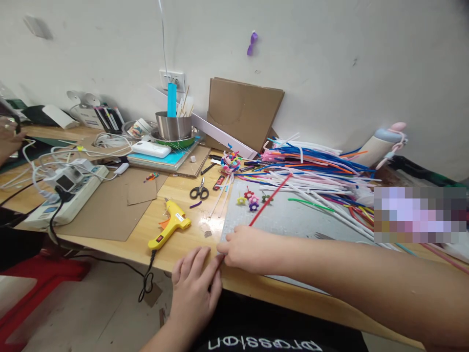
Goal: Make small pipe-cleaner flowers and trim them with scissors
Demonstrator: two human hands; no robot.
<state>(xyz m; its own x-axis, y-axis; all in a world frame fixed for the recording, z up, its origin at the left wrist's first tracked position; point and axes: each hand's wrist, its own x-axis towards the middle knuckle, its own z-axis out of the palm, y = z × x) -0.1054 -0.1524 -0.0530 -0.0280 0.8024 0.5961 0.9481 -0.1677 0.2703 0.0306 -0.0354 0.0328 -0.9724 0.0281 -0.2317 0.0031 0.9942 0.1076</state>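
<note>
A red pipe cleaner slants up and to the right over the grey mat. My right hand is closed on its lower part, near the mat's front left corner. Fingertips of my left hand meet those of the right at the table edge, pinched on the pipe cleaner's dark lower end. Small flowers in red, yellow, pink, purple and green lie on the mat behind my right hand. A green pipe cleaner rests farther right.
Left of the mat are black-handled scissors and a yellow glue gun. Bundles of pipe cleaners cover the back right. A power strip, cardboard and a steel bowl stand left. Another person's hand shows far left.
</note>
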